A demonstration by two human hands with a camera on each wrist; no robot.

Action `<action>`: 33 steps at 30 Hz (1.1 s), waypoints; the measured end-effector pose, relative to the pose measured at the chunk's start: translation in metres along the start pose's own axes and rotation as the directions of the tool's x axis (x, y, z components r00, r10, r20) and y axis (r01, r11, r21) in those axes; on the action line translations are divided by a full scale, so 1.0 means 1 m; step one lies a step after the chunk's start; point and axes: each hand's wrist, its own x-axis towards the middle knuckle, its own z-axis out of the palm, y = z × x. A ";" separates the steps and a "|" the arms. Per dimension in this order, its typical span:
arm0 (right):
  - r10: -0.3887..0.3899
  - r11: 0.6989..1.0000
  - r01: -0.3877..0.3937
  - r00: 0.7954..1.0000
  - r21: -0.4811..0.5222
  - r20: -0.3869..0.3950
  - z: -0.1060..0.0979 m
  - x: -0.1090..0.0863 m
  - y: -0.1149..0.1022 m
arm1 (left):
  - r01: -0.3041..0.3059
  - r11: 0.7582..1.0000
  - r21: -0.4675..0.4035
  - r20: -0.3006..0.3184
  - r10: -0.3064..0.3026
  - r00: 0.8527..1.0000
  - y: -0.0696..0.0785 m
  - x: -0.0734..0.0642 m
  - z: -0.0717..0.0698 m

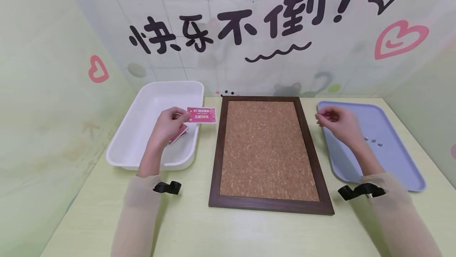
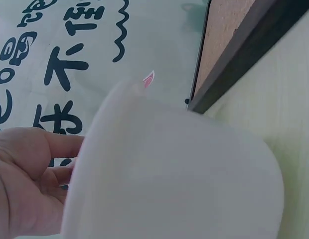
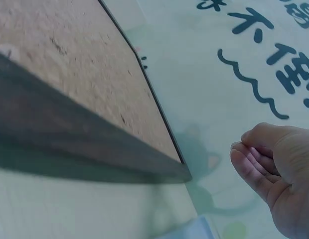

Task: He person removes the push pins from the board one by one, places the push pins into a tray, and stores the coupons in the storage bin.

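My left hand (image 1: 169, 126) pinches a pink printed coupon (image 1: 202, 115) by its left end, above the right side of a white plastic tub (image 1: 122, 146). More pink coupons (image 1: 178, 135) lie inside the tub below that hand. In the left wrist view the tub's wall hides the fingertips, and only a corner of the coupon (image 2: 149, 79) shows. My right hand (image 1: 340, 124) is raised over the left edge of a blue-grey tray (image 1: 392, 158), thumb and fingertips together. I cannot tell whether something small is between those tips. Three small silvery pieces (image 1: 373, 141) lie on the tray.
Between the hands a corkboard (image 1: 267, 150) in a dark wooden frame lies on the pale table (image 1: 249, 233). Behind the table hangs a printed sheet (image 1: 221, 67) with black lettering. Black straps (image 1: 167, 187) are on both wrists.
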 end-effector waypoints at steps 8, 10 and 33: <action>0.028 0.998 -0.031 0.998 -0.050 -0.061 -0.034 -0.019 0.021 | 0.016 0.999 0.034 -0.039 -0.015 0.999 -0.022 -0.006 -0.024; 0.051 0.996 -0.057 0.996 -0.069 -0.075 -0.043 -0.024 0.025 | 0.022 0.999 0.029 -0.048 -0.021 0.999 -0.029 -0.006 -0.029; 0.240 0.898 -0.217 0.971 -0.383 0.012 -0.086 -0.067 0.067 | 0.174 0.982 0.069 0.058 -0.178 0.982 -0.084 -0.008 -0.062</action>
